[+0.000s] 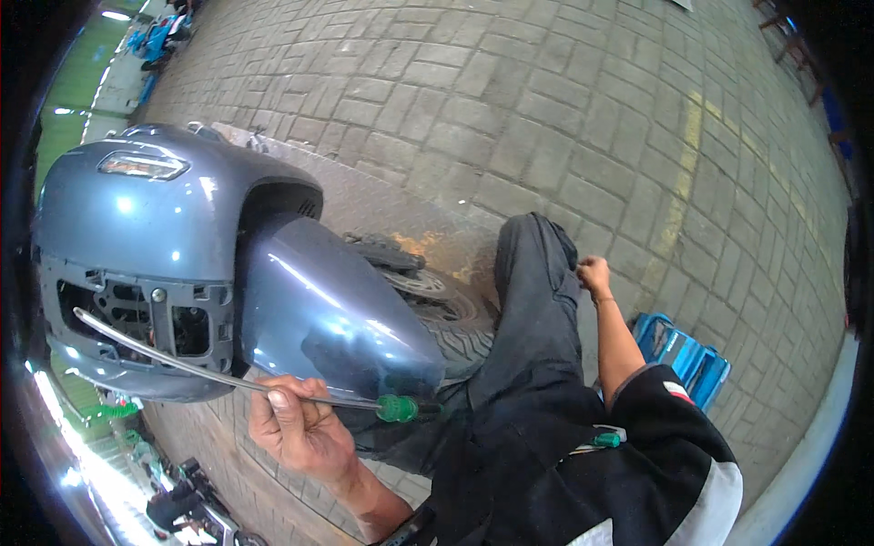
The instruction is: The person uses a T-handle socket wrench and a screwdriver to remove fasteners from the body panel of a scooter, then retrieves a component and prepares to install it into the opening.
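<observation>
My left hand (300,423) grips a long, bent, silvery rod (182,362) with a green fitting (397,409) at its right end. The rod's left end lies over the opened front panel (132,318) of a grey-blue scooter (137,218), just left of its front mudguard (332,318). Under the mudguard shows the front wheel (446,323). My right hand (594,271) is closed beside my bent knee (537,250); what it holds, if anything, is hidden. A small green-handled item (606,439) is on my dark clothing at the waist.
A blue toolbox (683,359) stands right of my arm on the paving (583,109). A metal plate (364,191) lies beneath the scooter. Other motorbikes (187,500) stand at the lower left, with a blue one (157,38) at the upper left.
</observation>
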### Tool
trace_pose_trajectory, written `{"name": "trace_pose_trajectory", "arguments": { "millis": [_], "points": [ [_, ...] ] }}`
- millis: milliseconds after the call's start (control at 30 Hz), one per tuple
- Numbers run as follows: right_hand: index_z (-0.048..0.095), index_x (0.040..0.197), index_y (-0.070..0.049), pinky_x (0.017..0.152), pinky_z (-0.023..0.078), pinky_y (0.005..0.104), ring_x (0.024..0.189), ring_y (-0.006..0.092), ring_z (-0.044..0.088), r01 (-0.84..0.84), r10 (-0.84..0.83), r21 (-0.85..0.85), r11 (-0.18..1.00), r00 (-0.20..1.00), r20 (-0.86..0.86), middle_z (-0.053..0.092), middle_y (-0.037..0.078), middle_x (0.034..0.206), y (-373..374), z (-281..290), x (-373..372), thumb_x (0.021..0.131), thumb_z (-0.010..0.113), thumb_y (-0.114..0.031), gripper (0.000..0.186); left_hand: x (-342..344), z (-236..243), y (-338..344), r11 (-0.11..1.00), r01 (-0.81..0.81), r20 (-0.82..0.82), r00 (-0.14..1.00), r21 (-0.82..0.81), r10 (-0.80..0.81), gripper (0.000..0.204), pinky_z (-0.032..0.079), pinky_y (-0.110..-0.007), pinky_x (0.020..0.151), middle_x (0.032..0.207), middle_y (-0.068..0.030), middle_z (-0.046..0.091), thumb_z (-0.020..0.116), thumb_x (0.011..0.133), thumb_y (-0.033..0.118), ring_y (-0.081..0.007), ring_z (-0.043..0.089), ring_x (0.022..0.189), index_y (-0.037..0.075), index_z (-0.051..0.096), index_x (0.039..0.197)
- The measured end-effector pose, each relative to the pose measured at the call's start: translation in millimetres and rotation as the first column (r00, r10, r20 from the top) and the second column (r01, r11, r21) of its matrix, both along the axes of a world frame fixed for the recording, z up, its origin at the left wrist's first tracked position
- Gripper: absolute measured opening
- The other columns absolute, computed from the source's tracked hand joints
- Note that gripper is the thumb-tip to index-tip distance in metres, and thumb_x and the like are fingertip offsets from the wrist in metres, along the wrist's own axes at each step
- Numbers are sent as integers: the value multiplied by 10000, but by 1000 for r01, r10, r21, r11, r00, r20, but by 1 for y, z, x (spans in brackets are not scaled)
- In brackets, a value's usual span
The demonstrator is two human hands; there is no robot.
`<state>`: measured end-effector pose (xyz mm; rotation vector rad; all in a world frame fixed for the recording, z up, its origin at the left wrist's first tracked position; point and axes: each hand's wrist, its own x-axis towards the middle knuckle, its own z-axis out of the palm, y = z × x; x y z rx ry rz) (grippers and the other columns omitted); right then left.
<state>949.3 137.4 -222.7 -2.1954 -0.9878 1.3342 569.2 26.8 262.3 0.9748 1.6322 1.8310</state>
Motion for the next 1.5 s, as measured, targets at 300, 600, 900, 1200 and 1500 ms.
{"name": "trace_pose_trajectory", "arguments": {
  "millis": [300,600,900,1200,1500],
  "points": [
    [731,1199,47,742,547,311,842,155,694,95,6,438,894,975,-223,761,97,974,50,110,-57,995,688,-132,275,-9,-29,-4,977,108,346,923,183,-167,467,330,-361,678,700,-13,466,476,1123,435,-167,389,699,77,539,830],
    [813,870,-143,807,539,404,982,300,677,-282,914,953,-110,348,208,736,77,1059,10,462,-203,652,823,-85,226,28,-58,20,948,132,868,382,288,-317,415,456,-343,908,895,-8,593,498,1104,486,-192,547,884,105,630,1008],
    [807,1161,-195,1069,456,515,1210,363,582,-619,848,753,-225,256,464,581,143,1367,13,483,-200,687,868,-147,480,41,-68,23,955,135,953,118,265,-281,451,572,-321,851,782,-29,579,493,1118,420,-187,679,942,50,627,896],
    [512,1461,66,935,524,356,1223,227,594,-849,787,233,475,291,-544,681,133,1165,-18,415,-105,687,977,-393,1013,41,-58,40,961,120,940,209,250,-271,521,403,-260,599,612,5,393,447,1144,346,-123,458,644,37,579,746],
    [703,1205,20,916,445,371,966,267,560,-744,822,359,564,549,-152,718,125,1022,-40,391,-128,704,879,-446,706,-13,-52,8,985,-166,504,856,55,116,483,401,-297,418,566,30,320,402,1153,332,-107,393,472,-96,613,1082]
  ]
}}
